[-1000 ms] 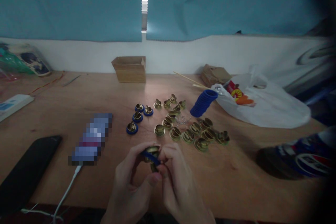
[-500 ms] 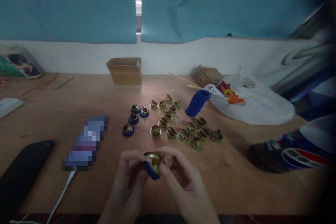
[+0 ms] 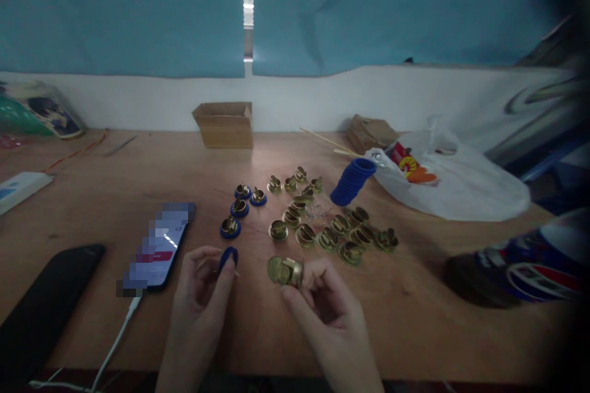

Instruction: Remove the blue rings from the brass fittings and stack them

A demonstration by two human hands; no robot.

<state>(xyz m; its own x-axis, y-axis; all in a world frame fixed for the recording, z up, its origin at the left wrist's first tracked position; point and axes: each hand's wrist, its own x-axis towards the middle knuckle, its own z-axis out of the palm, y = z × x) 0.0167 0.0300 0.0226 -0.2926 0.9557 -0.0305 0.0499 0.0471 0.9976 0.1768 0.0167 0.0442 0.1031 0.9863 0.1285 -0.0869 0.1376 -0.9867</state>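
Low over the table's front, my left hand [image 3: 203, 295] pinches a blue ring [image 3: 228, 258] between thumb and fingers. To its right, my right hand [image 3: 325, 307] grips a brass-coloured metal fitting [image 3: 286, 271] with a flat round tab on its left end. Ring and fitting are apart. Beyond my hands, several like brass fittings [image 3: 328, 238] lie loosely grouped around a small clear tangle [image 3: 317, 211]. Left of these sit several fittings with blue rings around their bases [image 3: 230, 227]. A leaning stack of blue rings [image 3: 353, 182] is behind the group on the right.
A phone [image 3: 159, 252] with a white cable [image 3: 115, 338] and a black case [image 3: 55, 295] lie left. A Pepsi bottle [image 3: 520, 276] lies at the right, before a white plastic bag [image 3: 479, 187]. An open cardboard box [image 3: 225, 129] stands at the back wall.
The blue ring and the brass fitting were together between both hands. Now they are separate: the ring has gone left with my left hand, the fitting slightly right with my right.
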